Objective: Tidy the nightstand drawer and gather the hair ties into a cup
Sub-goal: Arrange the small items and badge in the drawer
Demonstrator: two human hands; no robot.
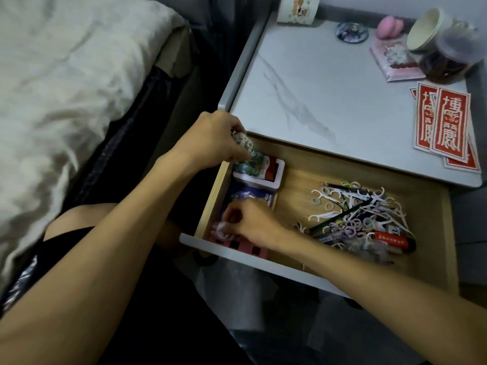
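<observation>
**While Both Hands Work the Left Side, Most Hair Ties Wait on the Right**

Seen from the head camera, the drawer (295,185) stands pulled out below the nightstand top (329,83). The left hand (210,138) reaches to the back-left corner, fingers curled round a patterned green-and-white bundle (246,147). It is held just above a white tin (268,173); what the bundle is I cannot tell. The right hand (253,222) sits at the front-left corner, its fingertips pinching a few pink rings (222,231) that look like small hair ties. They hang over a pink object (237,246) against the drawer front.

Most of the hair ties (350,226) lie on the drawer's right side, tangled in a heap with white floss picks (326,196) and pens (392,241). A white cup (424,30) waits at the back right of the nightstand top, well apart from both hands, beside a clear jar (450,59).

The ties are probably light, soft and stretchy, so they should bunch easily but snag on the picks. Pinching several by their loops and lifting slowly seems safest, shaking the picks loose before moving to the cup.
</observation>
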